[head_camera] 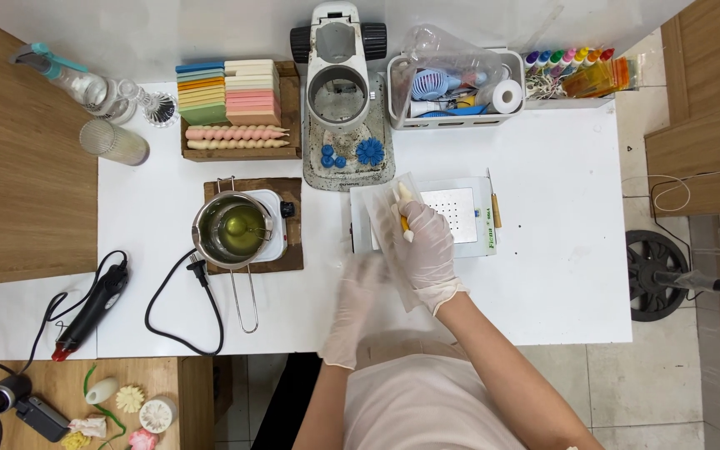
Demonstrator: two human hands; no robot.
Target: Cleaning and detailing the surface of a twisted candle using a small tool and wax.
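My right hand (428,250), in a thin white glove, grips a small cream and orange stick-shaped piece (405,210) together with a translucent sheet of paper (385,218), over a flat white appliance with a perforated plate (460,215). My left hand (353,307), also gloved, is blurred and hovers just left of the sheet above the white table (560,250). Whether it touches the sheet I cannot tell.
A steel pot of yellowish liquid (235,229) sits on a small hot plate on a wooden board. Behind stand a white microscope-like stand (339,75), a tray of coloured wax sheets (228,92), a white basket (452,87), coloured markers (568,60). A heat gun (93,308) lies left.
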